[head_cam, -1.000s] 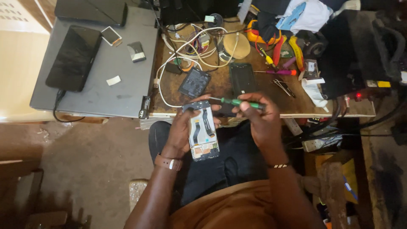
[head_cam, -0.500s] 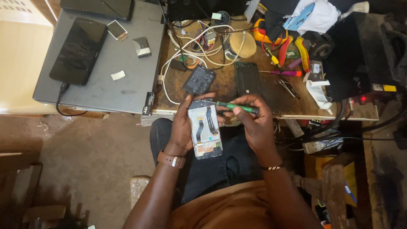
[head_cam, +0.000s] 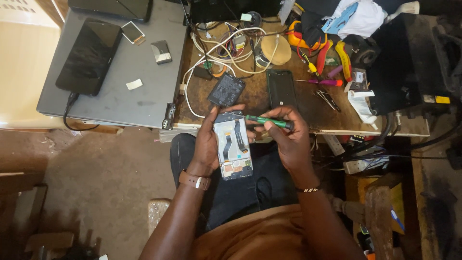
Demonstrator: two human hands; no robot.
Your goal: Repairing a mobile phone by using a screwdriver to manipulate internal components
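Note:
My left hand (head_cam: 208,142) grips an opened phone (head_cam: 233,144) by its left edge, held over my lap with its insides facing up. A dark flex ribbon runs down its white middle. My right hand (head_cam: 288,137) pinches a green screwdriver (head_cam: 267,121) lying almost level, its tip pointing left at the phone's top right corner. Both hands hover just in front of the wooden workbench (head_cam: 308,110).
On the bench lie a black phone battery (head_cam: 226,90), a black back cover (head_cam: 281,88), white cables (head_cam: 216,50), pliers with red and yellow handles (head_cam: 332,53) and tweezers (head_cam: 328,99). To the left, a closed grey laptop (head_cam: 120,86) carries a black phone (head_cam: 89,56) and small parts.
The hands, phone and screwdriver keep nearly the same pose. The view has shifted slightly, so the bench sits a little higher in the picture.

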